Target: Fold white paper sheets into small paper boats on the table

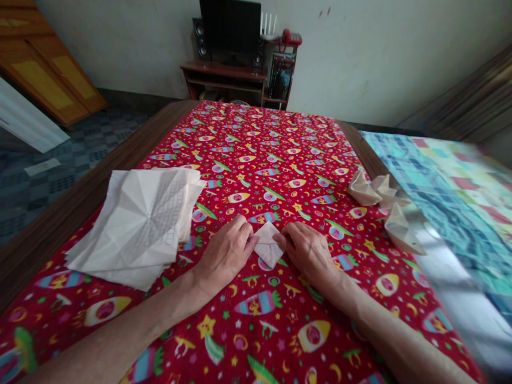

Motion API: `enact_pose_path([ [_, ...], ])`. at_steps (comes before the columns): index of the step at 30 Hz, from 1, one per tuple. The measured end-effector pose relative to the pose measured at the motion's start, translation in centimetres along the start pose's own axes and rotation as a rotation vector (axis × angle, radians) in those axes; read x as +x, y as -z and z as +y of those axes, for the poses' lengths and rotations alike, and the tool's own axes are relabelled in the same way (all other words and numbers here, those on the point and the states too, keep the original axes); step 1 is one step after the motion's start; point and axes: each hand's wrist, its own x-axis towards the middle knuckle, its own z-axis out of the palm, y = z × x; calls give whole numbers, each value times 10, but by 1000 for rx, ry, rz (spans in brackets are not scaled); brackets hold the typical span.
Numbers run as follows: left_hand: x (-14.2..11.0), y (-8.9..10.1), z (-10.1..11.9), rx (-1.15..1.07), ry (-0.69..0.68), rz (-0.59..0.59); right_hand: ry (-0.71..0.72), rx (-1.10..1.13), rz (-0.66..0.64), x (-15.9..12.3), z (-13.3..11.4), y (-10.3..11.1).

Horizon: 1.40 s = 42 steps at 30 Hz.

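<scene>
A small folded paper square (269, 246), turned like a diamond, lies on the red patterned cloth between my hands. My left hand (230, 242) grips its left corner between thumb and curled fingers. At the opposite corner, my right hand (306, 245) pinches the paper in the same way. A crease runs across the middle of the square, and faint printed lines show on its lower half. Left of my left hand sits a stack of creased paper sheets (132, 218), the top one marked with radiating folds and a printed grid.
Several folded paper boats (402, 232) stand near the table's right edge. The red cloth (256, 330) covers most of the brown wooden table (160, 125). A bed with a blue patterned cover (444, 186) adjoins on the right. Beyond the far end stands a desk (224, 69) with a monitor (231, 26).
</scene>
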Motion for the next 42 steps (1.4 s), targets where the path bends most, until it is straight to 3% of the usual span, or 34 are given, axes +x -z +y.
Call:
enact_pose_path([
  [12, -1, -2, -8, -152, -13, 52, 23, -29, 5, 1, 0, -1],
  [16, -5, 8, -1, -78, -239, 141, 8, -33, -5, 1, 0, 0],
  [19, -12, 12, 9, 18, -398, 20, 13, -21, -12, 1, 0, 0],
  [22, -18, 10, 14, 57, -347, -103, 10, -12, -11, 1, 0, 0],
  [26, -21, 8, 13, 73, -317, -157, 29, -49, 11, -1, -3, 4],
  [31, -21, 8, 11, 83, -316, -165, 353, -23, 26, -13, -7, 11],
  [33, -21, 9, 10, 86, -318, -153, 413, 39, -5, -20, -6, 12],
  [37, -23, 12, 5, 101, -310, -131, 373, 84, -72, -32, 2, 14],
  [42, -29, 19, -2, 153, -277, -118, 351, 79, -50, -41, 9, 17],
])
